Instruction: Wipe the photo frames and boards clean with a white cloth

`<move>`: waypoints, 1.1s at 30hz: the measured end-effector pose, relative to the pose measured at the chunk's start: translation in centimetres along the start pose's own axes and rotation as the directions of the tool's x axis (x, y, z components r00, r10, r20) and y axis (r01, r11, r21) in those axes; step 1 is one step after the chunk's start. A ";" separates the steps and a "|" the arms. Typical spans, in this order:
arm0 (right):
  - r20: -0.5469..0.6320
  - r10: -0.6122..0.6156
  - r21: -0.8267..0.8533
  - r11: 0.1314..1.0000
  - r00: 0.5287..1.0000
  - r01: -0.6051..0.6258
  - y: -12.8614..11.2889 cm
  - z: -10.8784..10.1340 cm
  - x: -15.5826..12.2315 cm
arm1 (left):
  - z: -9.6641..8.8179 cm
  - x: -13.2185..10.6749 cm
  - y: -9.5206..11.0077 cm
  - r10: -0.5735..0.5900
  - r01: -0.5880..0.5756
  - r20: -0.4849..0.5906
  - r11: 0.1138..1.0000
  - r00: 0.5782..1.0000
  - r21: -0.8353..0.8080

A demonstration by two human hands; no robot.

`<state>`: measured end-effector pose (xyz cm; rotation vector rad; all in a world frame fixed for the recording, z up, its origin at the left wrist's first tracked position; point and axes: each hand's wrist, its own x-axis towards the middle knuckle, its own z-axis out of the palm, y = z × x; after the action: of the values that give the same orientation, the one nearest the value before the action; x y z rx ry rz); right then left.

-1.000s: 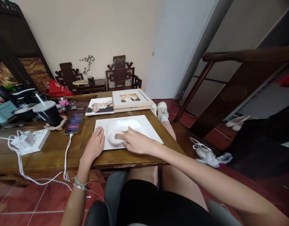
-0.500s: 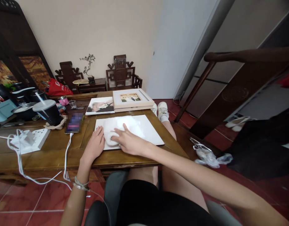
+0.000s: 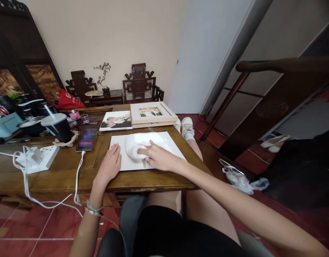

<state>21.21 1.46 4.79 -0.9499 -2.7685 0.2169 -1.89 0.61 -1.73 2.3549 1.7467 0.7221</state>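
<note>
A white, fluffy cloth (image 3: 132,145) lies bunched on a flat white board-like panel (image 3: 128,165) near the table's front edge. My right hand (image 3: 161,157) presses on the cloth's right side, fingers curled into it. Under those fingers a small tan patch shows on the panel; what it is I cannot make out. Flat along the panel's left edge rests my left hand (image 3: 110,162), its fingers stretched out and holding nothing.
Behind the panel are a portrait print (image 3: 115,120) and stacked framed pictures (image 3: 151,112). To the left stand a phone (image 3: 86,140) on its charging cable, a lidded cup (image 3: 58,128) with a straw and a power strip (image 3: 48,157). Dark wooden chairs (image 3: 139,84) line the wall.
My right hand and the cloth have slid to the right over the panel, and the tan patch now shows. My left hand stays at the panel's left edge. The view has shifted slightly.
</note>
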 end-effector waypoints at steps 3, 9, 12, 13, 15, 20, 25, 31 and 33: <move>-0.035 0.122 -0.101 0.987 0.992 -0.125 1.6 0.8 3.4 | 0.0 0.0 0.1 0.001 -0.002 -0.018 1.000 1.000 -0.030; -0.045 0.110 -0.145 0.983 0.993 -0.116 -0.5 2.3 7.2 | -1.1 0.2 1.2 -0.057 0.004 -0.259 0.980 0.964 -0.199; 0.024 -0.092 -0.134 0.987 0.996 0.094 -2.3 2.5 6.1 | -1.7 0.1 1.5 -0.161 0.045 -0.336 0.944 0.928 -0.327; 0.049 -0.163 -0.117 0.979 0.985 0.167 -2.8 2.3 5.3 | -1.8 0.1 1.5 -0.197 0.064 -0.345 0.930 0.917 -0.361; 0.089 -0.281 -0.055 0.956 0.955 0.287 -3.4 1.5 3.5 | -2.0 0.1 1.5 -0.248 0.095 -0.352 0.913 0.903 -0.398; 0.154 -0.346 0.094 0.938 0.926 0.334 -3.1 -1.5 -0.4 | -1.5 0.0 1.6 -0.154 0.056 -0.279 0.942 0.948 -0.331; 0.101 -0.139 0.038 0.990 0.985 0.136 0.6 -1.9 -0.3 | -0.6 0.0 1.2 -0.039 0.032 -0.061 0.993 0.997 -0.111; -0.053 0.059 0.031 0.998 0.997 -0.058 3.9 -0.1 5.4 | -0.4 0.0 0.7 -0.002 0.002 -0.019 0.999 1.000 0.034; -0.064 0.062 0.038 0.998 0.996 -0.060 3.4 0.4 8.0 | -0.4 0.0 0.7 -0.003 0.004 -0.020 0.999 1.000 0.035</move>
<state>16.96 9.01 4.86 -1.0146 -2.6699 0.2394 -1.48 0.31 -1.16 2.3745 1.7851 0.7225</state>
